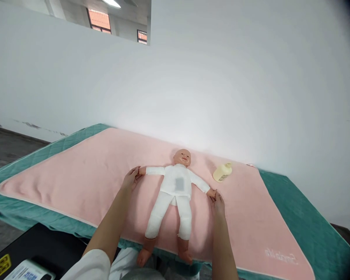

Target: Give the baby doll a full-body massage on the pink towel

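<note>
A baby doll [176, 181] in a white top and white trousers lies on its back on a pink blanket [251, 225], its head toward the wall and its bare feet at the near edge. Its arms are stretched out to both sides. My left hand [131, 178] is closed on the doll's hand at the left, fingers pinching it. On the other side, my right hand [218, 202] grips the doll's other hand between thumb and fingers. A pale yellow bottle [222, 172] lies tilted on the blanket, beyond my right hand.
The blanket covers most of a green quilted mattress [297, 210]. A white wall [221, 85] rises right behind it. At the lower left are a black surface [46, 245] with a yellow label and a pale device [29, 271] with a barcode sticker.
</note>
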{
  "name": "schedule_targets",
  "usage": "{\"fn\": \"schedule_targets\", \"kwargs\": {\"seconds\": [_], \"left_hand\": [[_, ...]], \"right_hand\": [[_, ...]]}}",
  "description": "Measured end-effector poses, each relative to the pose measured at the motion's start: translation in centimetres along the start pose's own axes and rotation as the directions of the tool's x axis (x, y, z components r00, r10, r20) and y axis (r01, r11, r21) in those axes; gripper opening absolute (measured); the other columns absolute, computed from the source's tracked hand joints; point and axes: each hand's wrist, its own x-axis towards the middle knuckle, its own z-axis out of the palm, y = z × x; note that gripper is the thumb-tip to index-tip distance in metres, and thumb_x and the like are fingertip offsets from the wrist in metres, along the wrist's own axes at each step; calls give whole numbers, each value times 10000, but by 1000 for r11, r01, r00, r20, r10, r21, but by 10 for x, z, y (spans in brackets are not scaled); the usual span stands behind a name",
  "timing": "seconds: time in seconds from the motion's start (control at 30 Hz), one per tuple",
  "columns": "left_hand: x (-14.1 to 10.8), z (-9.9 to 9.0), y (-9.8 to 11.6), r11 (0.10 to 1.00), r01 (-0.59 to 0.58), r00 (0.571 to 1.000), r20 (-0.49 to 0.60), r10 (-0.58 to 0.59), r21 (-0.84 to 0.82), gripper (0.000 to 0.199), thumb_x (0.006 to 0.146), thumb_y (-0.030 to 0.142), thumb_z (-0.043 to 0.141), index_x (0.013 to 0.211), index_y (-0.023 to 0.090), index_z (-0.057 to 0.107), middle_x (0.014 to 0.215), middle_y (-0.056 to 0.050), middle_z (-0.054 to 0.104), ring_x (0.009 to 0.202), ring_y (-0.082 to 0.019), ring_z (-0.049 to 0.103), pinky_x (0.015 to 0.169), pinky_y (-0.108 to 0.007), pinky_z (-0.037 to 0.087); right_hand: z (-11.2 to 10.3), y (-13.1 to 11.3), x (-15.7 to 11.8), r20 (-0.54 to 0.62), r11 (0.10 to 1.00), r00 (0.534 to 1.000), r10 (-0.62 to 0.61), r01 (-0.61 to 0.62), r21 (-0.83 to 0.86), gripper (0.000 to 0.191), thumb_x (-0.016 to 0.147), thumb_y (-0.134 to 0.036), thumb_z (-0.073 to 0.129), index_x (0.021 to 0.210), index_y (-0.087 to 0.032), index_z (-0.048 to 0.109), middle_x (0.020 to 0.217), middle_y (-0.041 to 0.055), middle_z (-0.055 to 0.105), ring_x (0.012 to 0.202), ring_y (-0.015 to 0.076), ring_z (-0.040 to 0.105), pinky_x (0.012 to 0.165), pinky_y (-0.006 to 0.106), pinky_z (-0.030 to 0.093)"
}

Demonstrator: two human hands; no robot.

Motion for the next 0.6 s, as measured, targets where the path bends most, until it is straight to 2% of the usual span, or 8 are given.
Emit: {"fn": "schedule_targets", "kwargs": {"seconds": [0.13, 0.23, 0.43, 0.6], "left_hand": [[6, -1, 0, 1000, 10, 1000, 8, -10, -9, 183, 934, 105, 495, 1004, 119, 664, 937, -106, 708, 821, -143, 694, 864, -297, 557], [7, -3, -1, 1000, 17, 1000, 24, -17, -10, 193, 937, 105, 485, 1025, 120, 656, 939, -106, 708, 828, -146, 696, 870, -304, 556], [5, -9, -2, 1000, -9, 996, 89, 8, 9, 192, 879, 105, 599, 1051, 165, 659, 1030, -106, 710, 933, -166, 692, 905, -297, 540], [0, -8, 0, 999, -43, 993, 107, 41, 13, 251, 810, 99, 684, 1046, 182, 657, 1014, -102, 719, 994, -200, 683, 953, -330, 516]], "right_hand": [[-3, 3, 6, -12, 995, 998, 55, -53, 89, 429, 689, -529, 703, 961, -201, 652, 1092, 70, 709, 1115, 242, 632, 925, 362, 549], [-5, 4, 8, -35, 991, 997, 71, -66, 119, 381, 679, -503, 723, 922, -216, 667, 1049, 59, 723, 1101, 242, 644, 903, 362, 560], [-3, 1, 2, 17, 989, 998, 56, -58, 138, 439, 681, -536, 746, 968, -209, 686, 1121, 71, 711, 1144, 249, 628, 916, 354, 559], [0, -2, -2, 45, 992, 998, 50, -55, 111, 440, 672, -525, 776, 951, -197, 685, 1109, 90, 709, 1106, 231, 644, 926, 334, 552]]}}
